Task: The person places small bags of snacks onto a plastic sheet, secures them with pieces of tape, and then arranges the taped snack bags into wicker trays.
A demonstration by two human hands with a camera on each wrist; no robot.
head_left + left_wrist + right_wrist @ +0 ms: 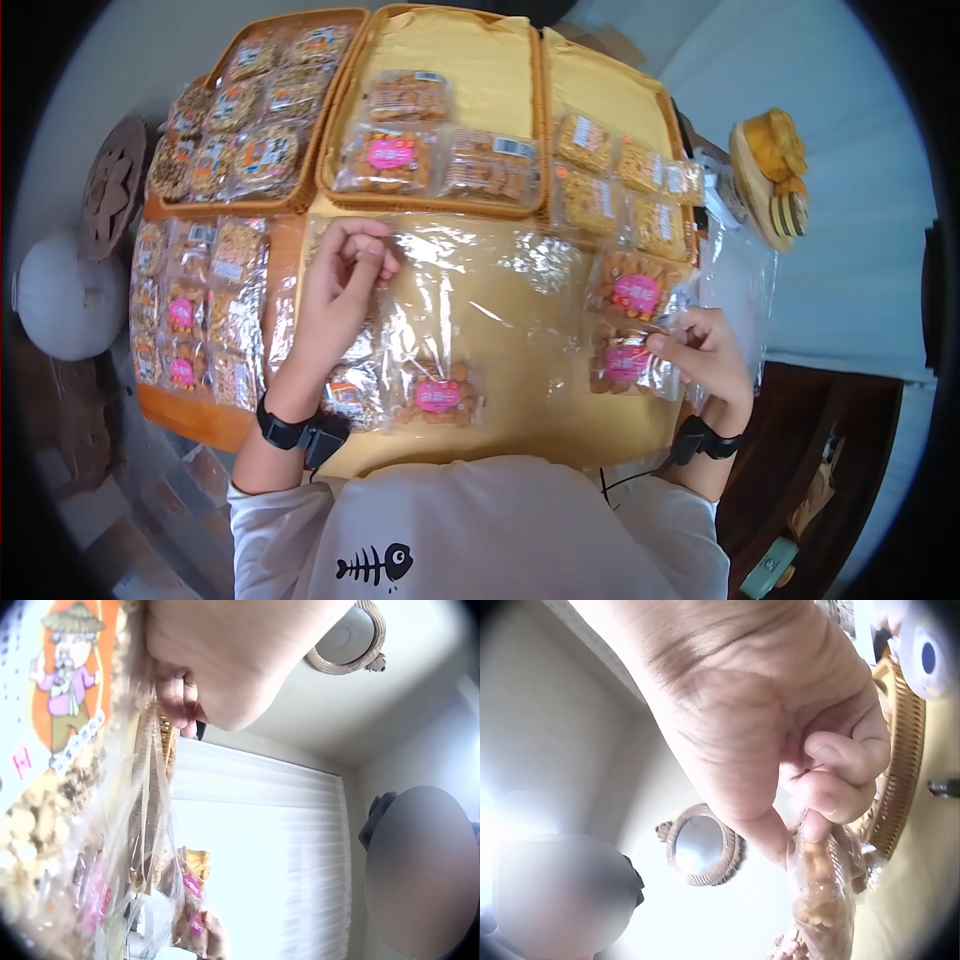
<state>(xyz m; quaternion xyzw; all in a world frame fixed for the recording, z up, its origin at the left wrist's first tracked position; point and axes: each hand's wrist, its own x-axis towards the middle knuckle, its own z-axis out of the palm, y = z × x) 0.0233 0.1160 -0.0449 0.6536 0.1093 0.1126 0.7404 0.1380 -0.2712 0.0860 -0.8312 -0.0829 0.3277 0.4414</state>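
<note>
My right hand (708, 350) pinches the edge of a clear snack packet with a pink label (627, 363), its thumb lying over the front. In the right wrist view, thumb and fingertips meet at the edge of a packet of brown pieces (821, 900). A second pink-labelled packet (634, 287) sits directly above it. My left hand (345, 285) hovers over a wide clear plastic sheet or bag (480, 300), fingers curled; I cannot tell if it grips the film. Nearer me are a pink-labelled packet (438, 396) and a nut packet with an orange label (350, 393), partly behind the forearm.
Along the back stand three wicker trays: left (332, 110), middle (538, 110) and right (668, 95), each bearing snack packets. More packets (200, 300) lie in rows at the left. A bread-shaped ornament (775, 150) and a wooden shelf (800, 440) are at the right.
</note>
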